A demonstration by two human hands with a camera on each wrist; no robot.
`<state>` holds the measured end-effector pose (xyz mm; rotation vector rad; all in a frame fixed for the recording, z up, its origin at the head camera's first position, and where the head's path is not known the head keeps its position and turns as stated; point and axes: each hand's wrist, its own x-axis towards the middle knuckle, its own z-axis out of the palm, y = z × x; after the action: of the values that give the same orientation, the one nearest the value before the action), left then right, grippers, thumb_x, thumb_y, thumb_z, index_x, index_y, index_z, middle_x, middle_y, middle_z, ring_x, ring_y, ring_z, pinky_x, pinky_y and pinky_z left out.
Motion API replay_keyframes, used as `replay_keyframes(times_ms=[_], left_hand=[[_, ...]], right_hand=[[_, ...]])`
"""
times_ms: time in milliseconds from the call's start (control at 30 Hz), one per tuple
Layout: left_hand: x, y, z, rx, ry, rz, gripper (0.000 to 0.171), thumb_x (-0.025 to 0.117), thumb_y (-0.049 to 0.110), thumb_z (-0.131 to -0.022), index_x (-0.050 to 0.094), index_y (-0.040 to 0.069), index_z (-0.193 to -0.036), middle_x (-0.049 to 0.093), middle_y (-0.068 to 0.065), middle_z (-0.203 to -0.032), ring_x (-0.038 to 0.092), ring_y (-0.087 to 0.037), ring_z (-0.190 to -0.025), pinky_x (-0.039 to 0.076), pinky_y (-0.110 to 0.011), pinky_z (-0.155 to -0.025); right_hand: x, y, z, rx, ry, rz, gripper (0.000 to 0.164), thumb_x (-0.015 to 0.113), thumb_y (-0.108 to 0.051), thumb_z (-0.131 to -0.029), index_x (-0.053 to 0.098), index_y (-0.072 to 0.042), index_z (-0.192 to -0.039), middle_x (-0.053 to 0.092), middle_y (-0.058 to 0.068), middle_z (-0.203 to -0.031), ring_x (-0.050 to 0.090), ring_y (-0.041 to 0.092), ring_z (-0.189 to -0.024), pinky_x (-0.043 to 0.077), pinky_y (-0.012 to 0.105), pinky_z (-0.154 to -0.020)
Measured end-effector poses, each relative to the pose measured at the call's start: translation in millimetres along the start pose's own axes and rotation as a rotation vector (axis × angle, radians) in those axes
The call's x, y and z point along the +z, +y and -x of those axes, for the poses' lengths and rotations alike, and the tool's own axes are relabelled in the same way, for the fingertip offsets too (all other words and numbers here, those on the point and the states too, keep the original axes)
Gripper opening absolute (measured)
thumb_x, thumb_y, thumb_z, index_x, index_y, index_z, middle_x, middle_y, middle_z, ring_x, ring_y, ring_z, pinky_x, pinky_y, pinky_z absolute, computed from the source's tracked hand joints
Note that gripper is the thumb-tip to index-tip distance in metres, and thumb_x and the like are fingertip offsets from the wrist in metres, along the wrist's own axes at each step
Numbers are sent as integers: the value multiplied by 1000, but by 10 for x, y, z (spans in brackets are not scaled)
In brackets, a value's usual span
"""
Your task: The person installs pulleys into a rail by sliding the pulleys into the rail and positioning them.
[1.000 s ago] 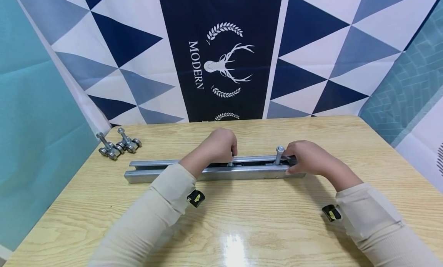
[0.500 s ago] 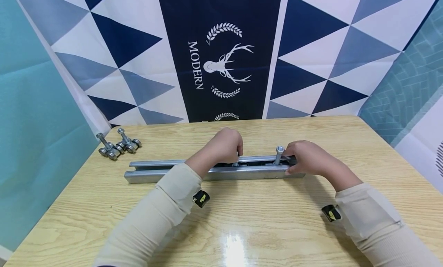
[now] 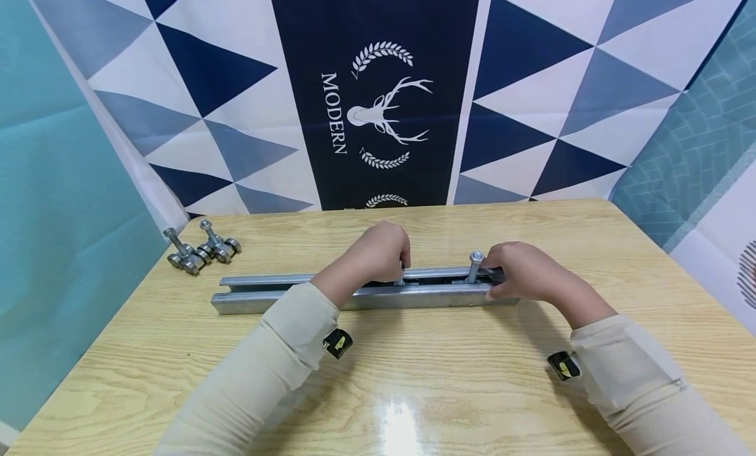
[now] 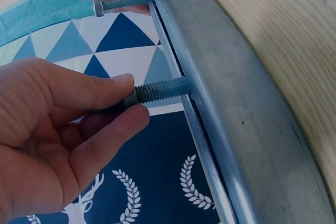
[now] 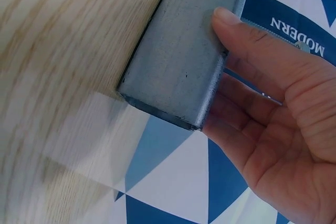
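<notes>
A galvanized steel C-channel track lies across the table, its slot facing up. My left hand is over the middle of it. In the left wrist view, thumb and fingers pinch the top of a threaded bolt that rises from the slot. A second bolt stands upright in the slot further right. Beside that one, my right hand grips the track's right end. The right wrist view has the thumb on the side wall and the other fingers at the slotted side. Inside the channel, the bolts' lower parts are mostly hidden.
Two roller trolleys with bolts, a left one and a right one, sit at the table's back left corner. A patterned cloth hangs behind the wooden table.
My left hand slid a little to the right along the track with the bolt, then slightly back left. The right hand has stayed on the track's end.
</notes>
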<state>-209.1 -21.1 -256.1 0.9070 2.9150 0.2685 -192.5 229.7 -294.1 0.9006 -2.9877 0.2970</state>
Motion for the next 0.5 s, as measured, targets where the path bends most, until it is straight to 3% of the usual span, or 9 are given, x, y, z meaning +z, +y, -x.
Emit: replay_keyframes(times_ms=[200, 367, 500], left_hand=[[-25, -27, 43, -25, -9, 1, 18, 62, -1, -68, 71, 14, -73, 58, 9, -66, 52, -10, -67, 43, -20, -57], [-14, -79, 58, 3, 7, 34, 18, 65, 2, -67, 73, 13, -77, 61, 8, -71, 52, -9, -67, 43, -19, -58], [-25, -131, 98, 22, 30, 51, 23, 70, 8, -66, 72, 14, -88, 64, 6, -82, 53, -7, -72, 44, -20, -65]], right_hand=[[-21, -14, -12, 6, -7, 3, 43, 79, -23, -62, 67, -2, -98, 62, 7, -93, 58, 24, -84, 47, 39, -69], [-23, -11, -14, 17, -17, 1, 44, 79, -23, -63, 67, -2, -99, 62, 8, -93, 58, 23, -83, 47, 37, -67], [-19, -15, -8, 18, -24, -1, 44, 79, -24, -63, 67, -2, -99, 62, 7, -93, 58, 22, -82, 46, 35, -65]])
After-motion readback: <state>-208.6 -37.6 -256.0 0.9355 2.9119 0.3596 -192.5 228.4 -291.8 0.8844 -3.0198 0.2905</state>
